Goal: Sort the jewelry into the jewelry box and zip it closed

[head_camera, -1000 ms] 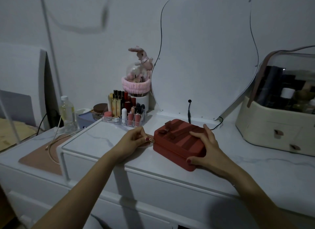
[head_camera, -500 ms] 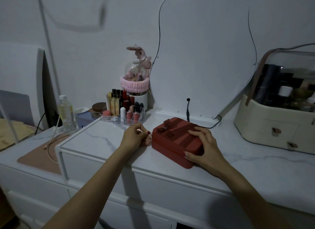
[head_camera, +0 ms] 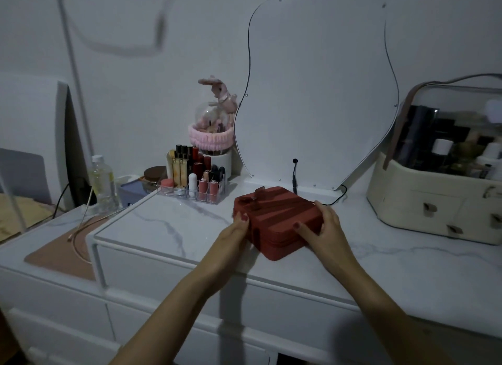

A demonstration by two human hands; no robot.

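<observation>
The red jewelry box (head_camera: pixel 274 221) lies closed on the white marble dresser top (head_camera: pixel 173 223), before the mirror (head_camera: pixel 317 93). My left hand (head_camera: pixel 233 233) presses flat against its side, my right hand (head_camera: pixel 322 229) grips its top.

One red jewelry box (head_camera: pixel 274 218), two hands, one mirror (head_camera: pixel 317 93), one plush rabbit (head_camera: pixel 221 93), one clear bottle (head_camera: pixel 103 185)
</observation>
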